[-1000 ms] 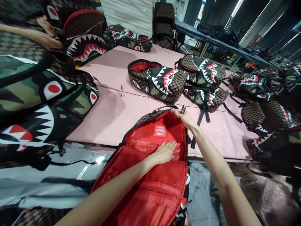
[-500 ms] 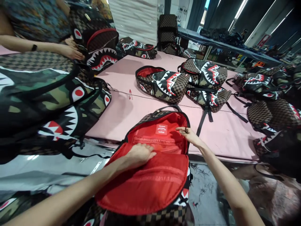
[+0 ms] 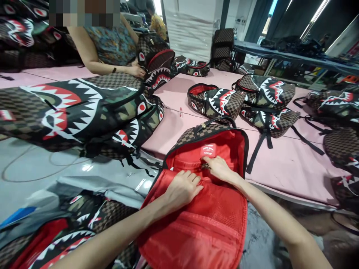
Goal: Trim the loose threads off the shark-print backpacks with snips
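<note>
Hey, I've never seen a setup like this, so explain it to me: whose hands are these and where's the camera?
There's no machine here: these are a person's two bare hands, seen from a camera worn on that person's head, looking forward and down. The left hand lies on the red-lined flap of an opened checkered backpack. The right hand reaches inside, just below the label, with a small dark object, too unclear to name. Beyond, shark-mouth backpacks lie on a pink surface; a co-worker's hand is at another backpack.

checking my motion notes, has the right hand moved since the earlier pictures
Yes: judged against the red label inside the open backpack, the right hand has moved left and down, from the rim to just below the label.
</note>
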Tool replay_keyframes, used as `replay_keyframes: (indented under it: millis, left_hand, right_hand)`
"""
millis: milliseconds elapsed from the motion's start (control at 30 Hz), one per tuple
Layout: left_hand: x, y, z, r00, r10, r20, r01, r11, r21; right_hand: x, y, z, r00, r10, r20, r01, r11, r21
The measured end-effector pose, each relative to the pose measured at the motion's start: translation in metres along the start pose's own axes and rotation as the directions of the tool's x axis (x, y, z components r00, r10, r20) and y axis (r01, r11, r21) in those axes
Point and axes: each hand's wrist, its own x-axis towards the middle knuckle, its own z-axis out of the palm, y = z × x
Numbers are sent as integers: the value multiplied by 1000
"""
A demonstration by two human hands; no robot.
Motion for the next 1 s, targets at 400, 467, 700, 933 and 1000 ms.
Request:
replay_keyframes:
  millis: [400,467,700,933,1000]
  left_hand:
    - [24,-10,4,993,39,113,-34,998,-51]
    - [20,-10,3,994,58,96,-52,997,-63]
    - [29,-5,8,994,80,81,-75,995,-60]
    - [54,-18,28,988,107,112,-89,983,-159]
    - [59,-25,33,986,99,135,-76,983,-167]
  right_hand:
    - [13,-7,17,972,163,167,-148,984,-99]
    - [4,3,20,957,227,178,-204,969,-140]
    - [6,9,12,973,176,148,-153,976,-158]
    - [84,38,-69,996,-65,-55,68,996,59]
    - [101,51,-89,988,-26,-154,55,980,189]
